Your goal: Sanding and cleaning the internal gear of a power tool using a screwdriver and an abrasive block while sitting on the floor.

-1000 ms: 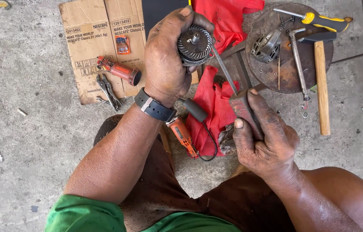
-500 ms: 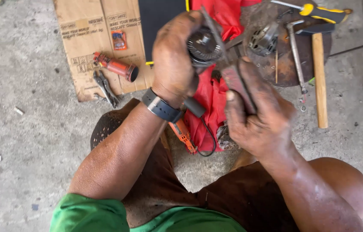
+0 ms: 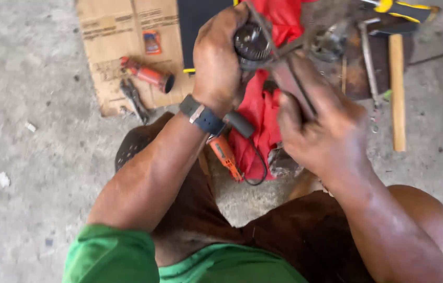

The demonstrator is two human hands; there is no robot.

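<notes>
Two hands are busy w/ one thing, far in the scene, above the red cloth (image 3: 263,112). The left hand (image 3: 216,63) is closed tight round a dark round metal part w/ ribbed gear-like teeth (image 3: 252,44); the fingers wrap its left side & the toothed end faces up at the camera. The right hand (image 3: 323,133) grips the red handles of a long metal plier-like tool (image 3: 292,86). The tool's long line runs from the right hand, nearer & to the right, up & left to the round part, & its thin tip looks to touch the part's right edge, tho it's blurred so I can't be sure. The left hand is the nearer one to the part; the right hand sits a bit nearer the body, so the part lies far-left of it.

Around: a flat brown cardboard sheet (image 3: 116,47) on the grey floor, w/ a small red & black tube-shaped tool (image 3: 147,74) & dark pliers (image 3: 133,97) on it. An orange-handled tool (image 3: 225,156) lies under the left wrist. Far right, a hammer w/ a long wooden handle (image 3: 397,91).

Vs. half a sec ago: both hands sit about the same, still holding part & tool. The right hand has shifted a little & is more blurred, & the tool is angled a bit more across the part.
</notes>
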